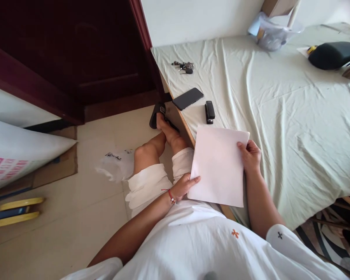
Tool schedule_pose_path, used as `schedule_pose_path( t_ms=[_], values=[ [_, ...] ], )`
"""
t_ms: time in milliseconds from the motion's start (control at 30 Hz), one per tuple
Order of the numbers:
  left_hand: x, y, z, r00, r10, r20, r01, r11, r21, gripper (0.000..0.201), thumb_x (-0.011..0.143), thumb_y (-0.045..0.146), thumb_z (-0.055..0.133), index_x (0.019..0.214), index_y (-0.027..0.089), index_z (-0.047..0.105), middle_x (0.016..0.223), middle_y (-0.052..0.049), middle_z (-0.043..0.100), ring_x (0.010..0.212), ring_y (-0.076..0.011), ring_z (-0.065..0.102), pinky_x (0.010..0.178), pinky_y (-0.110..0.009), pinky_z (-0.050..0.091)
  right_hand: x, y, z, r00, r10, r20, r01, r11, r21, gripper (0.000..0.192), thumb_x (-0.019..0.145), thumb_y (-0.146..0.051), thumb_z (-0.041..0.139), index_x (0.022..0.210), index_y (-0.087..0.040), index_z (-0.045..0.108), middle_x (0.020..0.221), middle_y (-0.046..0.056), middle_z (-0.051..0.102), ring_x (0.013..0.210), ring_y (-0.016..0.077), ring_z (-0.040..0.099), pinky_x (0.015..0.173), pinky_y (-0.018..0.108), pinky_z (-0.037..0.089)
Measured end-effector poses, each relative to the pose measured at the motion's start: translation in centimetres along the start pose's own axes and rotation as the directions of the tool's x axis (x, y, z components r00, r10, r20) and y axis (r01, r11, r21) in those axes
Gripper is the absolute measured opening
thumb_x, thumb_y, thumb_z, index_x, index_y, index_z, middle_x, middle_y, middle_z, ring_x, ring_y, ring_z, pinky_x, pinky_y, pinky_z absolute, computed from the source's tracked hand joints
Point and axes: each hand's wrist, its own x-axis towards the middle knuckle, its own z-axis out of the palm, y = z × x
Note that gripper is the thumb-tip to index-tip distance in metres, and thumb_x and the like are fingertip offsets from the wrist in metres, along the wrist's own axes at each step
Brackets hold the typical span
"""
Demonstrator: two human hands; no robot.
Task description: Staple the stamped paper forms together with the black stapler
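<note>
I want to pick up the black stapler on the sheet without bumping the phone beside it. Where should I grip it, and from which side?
Grip the stapler across its long sides near the middle, coming down from above. It lies flat on the bed sheet, narrow and long, pointing away from the person. The phone lies to its left with a gap between, and its right side looks free, so fingers should fit on both flanks.

Left hand (185,186), right hand (250,154) gripping

Pale tiled floor (76,217), dark red wooden door (76,58), white wall (198,17), bed (294,116) under wrinkled sheet.
</note>
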Motion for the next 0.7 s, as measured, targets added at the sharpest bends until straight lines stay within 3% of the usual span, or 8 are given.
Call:
schedule_pose_path(
  t_ms=[133,200,267,333,400,600,700],
  values=[
    [-0.1,-0.2,0.1,0.983,-0.151,0.1,0.146,0.987,0.06,0.065,0.072,0.058,0.088,0.118,0.015,0.072,0.109,-0.015,0.08,0.085,-0.0253,0.078,0.063,-0.031,0.059,0.3,0.0,-0.4,0.995,-0.044,-0.087,0.045,0.999,0.008,0.043,0.074,-0.058,0.083,0.083,-0.021,0.063,0.07,-0.004,0.054,0.062,0.0105,0.045,0.059,0.025,0.037],
    [0.0,-0.6,-0.1,0.971,-0.204,0.123,0.19,0.975,0.115,0.065,0.073,0.067,0.083,0.106,0.013,0.072,0.095,-0.016,0.081,0.066,-0.0214,0.075,0.045,-0.024,0.047,0.3,0.0,-0.6,0.992,-0.047,-0.113,0.049,0.999,0.008,0.042,0.075,-0.057,0.082,0.084,-0.021,0.063,0.072,-0.004,0.056,0.063,0.0109,0.046,0.061,0.025,0.038],
    [-0.1,-1.0,-0.5,0.973,-0.194,0.127,0.17,0.969,0.18,0.067,0.075,0.075,0.076,0.091,0.011,0.069,0.078,-0.016,0.078,0.045,-0.0128,0.061,0.037,-0.021,0.029,0.4,0.0,-0.7,0.99,-0.052,-0.128,0.052,0.999,-0.005,0.041,0.077,-0.057,0.081,0.086,-0.021,0.064,0.074,-0.003,0.057,0.064,0.0115,0.047,0.062,0.026,0.038],
    [-0.3,-1.3,-0.9,0.975,-0.182,0.131,0.145,0.957,0.251,0.067,0.078,0.078,0.069,0.08,0.011,0.066,0.068,-0.015,0.075,0.035,-0.0058,0.042,0.036,-0.022,0.017,0.6,0.1,-0.7,0.988,-0.067,-0.136,0.064,0.998,-0.027,0.042,0.077,-0.058,0.08,0.086,-0.021,0.065,0.075,-0.003,0.057,0.066,0.0119,0.047,0.062,0.026,0.038],
    [-0.6,-1.5,-1.2,0.974,-0.183,0.135,0.137,0.946,0.294,0.066,0.081,0.078,0.065,0.072,0.012,0.063,0.063,-0.013,0.072,0.036,-0.004,0.032,0.038,-0.023,0.013,0.7,0.3,-0.7,0.986,-0.085,-0.147,0.077,0.995,-0.057,0.041,0.076,-0.058,0.081,0.085,-0.021,0.066,0.075,-0.003,0.056,0.066,0.0118,0.046,0.063,0.026,0.038],
    [-1.1,-1.4,-0.5,0.984,-0.162,0.07,0.148,0.975,0.168,0.065,0.068,0.077,0.078,0.077,0.016,0.059,0.056,0.002,0.054,0.046,-0.0076,0.045,0.046,-0.021,0.023,1.0,0.8,-0.8,0.977,-0.113,-0.181,0.091,0.988,-0.128,0.037,0.076,-0.055,0.081,0.078,-0.021,0.068,0.067,-0.004,0.05,0.063,0.0113,0.041,0.06,0.026,0.034],
    [-1.0,-1.1,-0.5,0.986,-0.163,0.02,0.161,0.984,0.077,0.068,0.06,0.074,0.086,0.072,0.018,0.05,0.058,0.008,0.041,0.046,-0.0058,0.042,0.044,-0.021,0.017,0.9,0.8,-0.8,0.982,-0.086,-0.167,0.07,0.992,-0.101,0.036,0.077,-0.054,0.08,0.081,-0.02,0.07,0.067,-0.004,0.053,0.061,0.0106,0.042,0.058,0.026,0.033]
  ],
)
